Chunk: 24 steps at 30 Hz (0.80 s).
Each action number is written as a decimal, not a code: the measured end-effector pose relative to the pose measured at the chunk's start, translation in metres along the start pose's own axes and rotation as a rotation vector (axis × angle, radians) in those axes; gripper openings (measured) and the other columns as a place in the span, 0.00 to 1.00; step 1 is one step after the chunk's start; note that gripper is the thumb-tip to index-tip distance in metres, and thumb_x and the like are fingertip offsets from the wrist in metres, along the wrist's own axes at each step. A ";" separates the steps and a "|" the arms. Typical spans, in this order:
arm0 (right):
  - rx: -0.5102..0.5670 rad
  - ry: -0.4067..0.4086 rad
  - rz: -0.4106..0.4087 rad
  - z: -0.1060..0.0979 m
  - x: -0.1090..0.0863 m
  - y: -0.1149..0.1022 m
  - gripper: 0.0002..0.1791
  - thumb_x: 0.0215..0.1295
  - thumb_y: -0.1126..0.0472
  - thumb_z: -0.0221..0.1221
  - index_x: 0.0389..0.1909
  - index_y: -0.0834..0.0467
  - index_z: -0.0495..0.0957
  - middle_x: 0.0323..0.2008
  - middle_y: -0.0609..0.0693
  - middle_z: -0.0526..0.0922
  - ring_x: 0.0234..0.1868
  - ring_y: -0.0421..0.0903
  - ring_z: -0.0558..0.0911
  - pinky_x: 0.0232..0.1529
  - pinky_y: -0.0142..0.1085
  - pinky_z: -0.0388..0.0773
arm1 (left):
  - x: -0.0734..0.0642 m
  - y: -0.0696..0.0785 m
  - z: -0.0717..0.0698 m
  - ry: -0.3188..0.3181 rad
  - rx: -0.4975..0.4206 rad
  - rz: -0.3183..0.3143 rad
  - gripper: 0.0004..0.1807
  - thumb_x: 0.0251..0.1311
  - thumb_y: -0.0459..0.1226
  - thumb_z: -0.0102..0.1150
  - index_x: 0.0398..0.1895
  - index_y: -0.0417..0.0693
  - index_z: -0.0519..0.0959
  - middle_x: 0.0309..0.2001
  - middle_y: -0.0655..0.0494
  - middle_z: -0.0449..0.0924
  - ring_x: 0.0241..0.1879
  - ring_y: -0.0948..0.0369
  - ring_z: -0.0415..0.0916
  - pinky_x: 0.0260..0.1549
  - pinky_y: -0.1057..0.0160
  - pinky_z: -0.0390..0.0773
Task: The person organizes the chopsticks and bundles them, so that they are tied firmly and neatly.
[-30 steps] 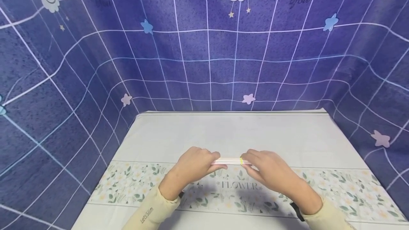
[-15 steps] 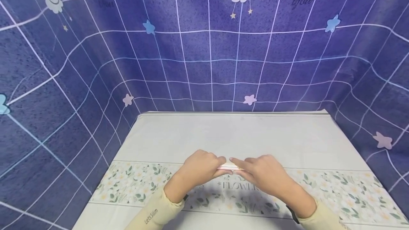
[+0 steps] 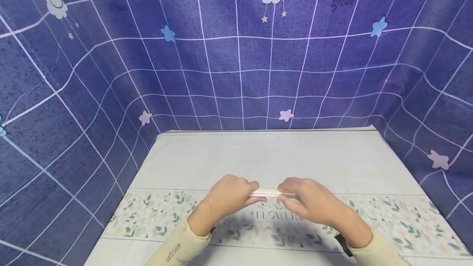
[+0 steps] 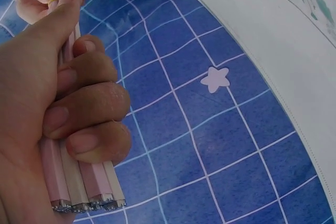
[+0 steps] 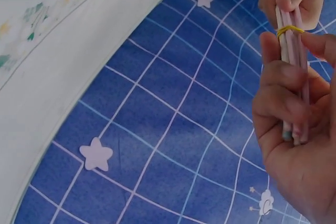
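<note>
A bundle of slim pink and cream pencils [image 3: 264, 193] spans both hands, level over the table in the head view. My left hand [image 3: 230, 192] grips one end, its fingers curled round the barrels. In the left wrist view several flat-sided pencil ends stick out below the little finger. A yellow rubber band [image 5: 290, 30] circles the bundle between the hands. My right hand [image 3: 308, 200] holds the other end, with thumb and index fingertip right at the band. Its remaining fingers curl over the pencils, whose lower ends show near the palm in the right wrist view.
The table wears a white cloth [image 3: 266, 155] with a floral strip [image 3: 155, 212] printed with the word FLOWER. Blue gridded curtains [image 3: 255, 81] with stars and clouds stand at the back and on both sides. Both forearms have cream sleeves [image 3: 181, 245].
Half a second ago my right hand was slid left, close against the left, covering much of the bundle. It has since moved back right, baring the pencils and the band. My left hand keeps its grip.
</note>
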State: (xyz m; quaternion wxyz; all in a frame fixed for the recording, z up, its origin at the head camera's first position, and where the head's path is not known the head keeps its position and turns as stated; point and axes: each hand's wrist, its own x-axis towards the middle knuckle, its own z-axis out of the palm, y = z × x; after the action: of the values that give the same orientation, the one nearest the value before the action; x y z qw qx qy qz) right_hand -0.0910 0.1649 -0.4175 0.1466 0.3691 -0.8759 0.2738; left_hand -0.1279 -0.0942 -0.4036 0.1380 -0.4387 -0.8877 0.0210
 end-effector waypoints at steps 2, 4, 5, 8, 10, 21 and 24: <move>0.014 -0.015 0.016 -0.001 0.001 -0.002 0.06 0.71 0.51 0.59 0.44 0.42 0.82 0.34 0.28 0.78 0.32 0.25 0.75 0.37 0.28 0.78 | 0.000 0.000 0.000 0.005 0.006 0.004 0.25 0.66 0.65 0.44 0.24 0.59 0.73 0.14 0.68 0.64 0.13 0.69 0.55 0.14 0.69 0.63; 0.014 -0.019 0.028 -0.002 0.002 -0.005 0.09 0.71 0.51 0.58 0.48 0.43 0.83 0.33 0.29 0.78 0.28 0.26 0.72 0.33 0.26 0.76 | 0.000 0.000 -0.001 0.014 0.015 0.010 0.25 0.66 0.65 0.45 0.25 0.59 0.74 0.14 0.68 0.65 0.13 0.69 0.56 0.14 0.68 0.64; 0.000 -0.020 0.032 -0.002 0.002 -0.006 0.11 0.72 0.50 0.58 0.50 0.43 0.84 0.32 0.29 0.77 0.27 0.25 0.70 0.31 0.25 0.74 | 0.001 0.000 -0.002 0.018 0.021 0.013 0.25 0.67 0.65 0.45 0.25 0.59 0.74 0.14 0.68 0.66 0.13 0.69 0.56 0.13 0.68 0.64; -0.072 -0.015 0.035 0.001 0.001 -0.009 0.15 0.72 0.48 0.57 0.55 0.43 0.82 0.30 0.30 0.75 0.21 0.25 0.64 0.26 0.22 0.67 | 0.001 0.002 -0.004 0.025 0.027 0.016 0.25 0.66 0.65 0.45 0.25 0.59 0.74 0.14 0.67 0.67 0.13 0.69 0.57 0.13 0.67 0.66; -0.140 0.000 0.022 0.004 0.001 -0.011 0.16 0.72 0.47 0.57 0.56 0.43 0.82 0.27 0.31 0.73 0.19 0.25 0.60 0.23 0.21 0.63 | 0.000 0.003 -0.004 0.029 0.027 0.019 0.25 0.66 0.64 0.46 0.25 0.58 0.74 0.14 0.67 0.67 0.13 0.69 0.57 0.13 0.67 0.67; -0.290 0.036 0.066 0.014 0.001 -0.014 0.24 0.66 0.36 0.57 0.61 0.36 0.77 0.18 0.29 0.73 0.16 0.27 0.55 0.19 0.24 0.64 | -0.001 0.011 -0.007 0.060 0.062 0.024 0.26 0.69 0.64 0.43 0.29 0.58 0.79 0.14 0.67 0.66 0.13 0.68 0.57 0.15 0.65 0.70; -0.128 -0.051 0.162 0.009 0.003 -0.012 0.25 0.68 0.35 0.54 0.62 0.38 0.77 0.14 0.30 0.66 0.14 0.28 0.56 0.22 0.24 0.65 | 0.001 0.011 -0.008 0.103 0.125 0.024 0.26 0.67 0.65 0.44 0.27 0.58 0.77 0.14 0.67 0.69 0.12 0.68 0.56 0.14 0.65 0.70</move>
State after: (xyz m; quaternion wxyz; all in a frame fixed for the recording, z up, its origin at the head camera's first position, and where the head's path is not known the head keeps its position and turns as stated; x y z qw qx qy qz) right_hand -0.0848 0.1513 -0.4186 0.1248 0.2940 -0.9220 0.2189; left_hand -0.1179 -0.0873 -0.3977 0.2101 -0.4406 -0.8710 0.0553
